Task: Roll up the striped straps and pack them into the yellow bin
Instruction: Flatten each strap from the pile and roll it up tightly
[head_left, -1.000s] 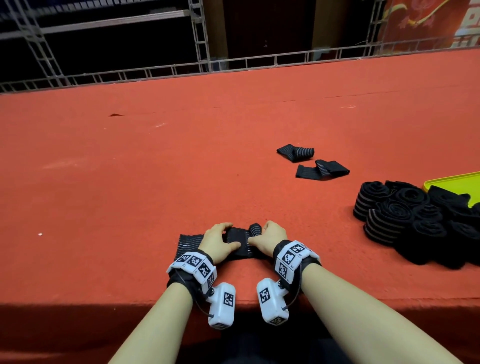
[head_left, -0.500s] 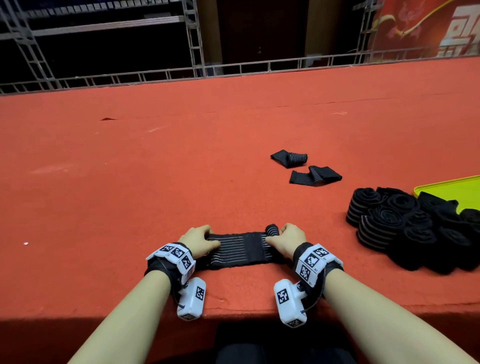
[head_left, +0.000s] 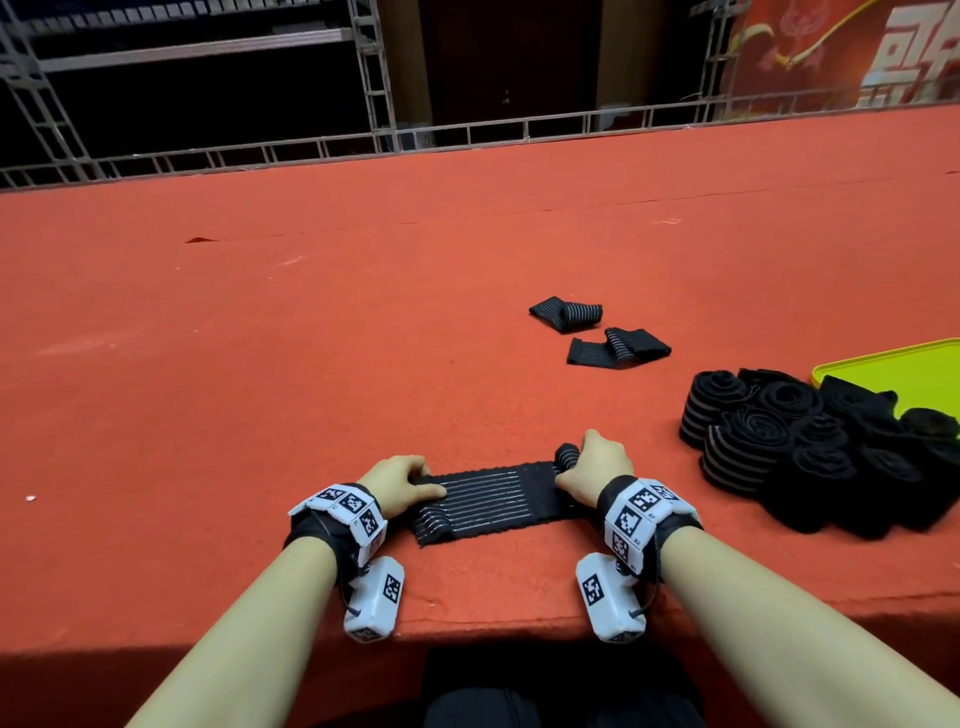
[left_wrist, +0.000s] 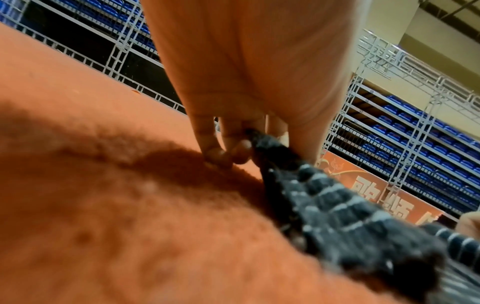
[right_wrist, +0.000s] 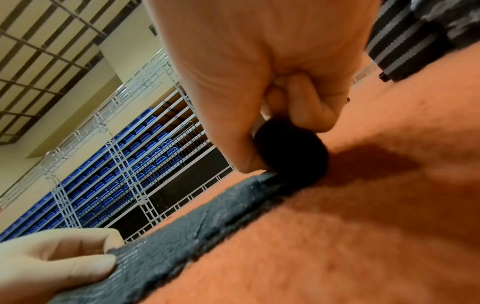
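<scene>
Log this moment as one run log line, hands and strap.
left hand: pinches strap end | right hand: grips rolled end | strap: stretched flat on red table | step: rolling

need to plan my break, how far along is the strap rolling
Done: a pile of rolled straps beside the yellow bin. In hand: left hand pins one strap while right hand rolls its end. Left: two loose straps, then packing.
</scene>
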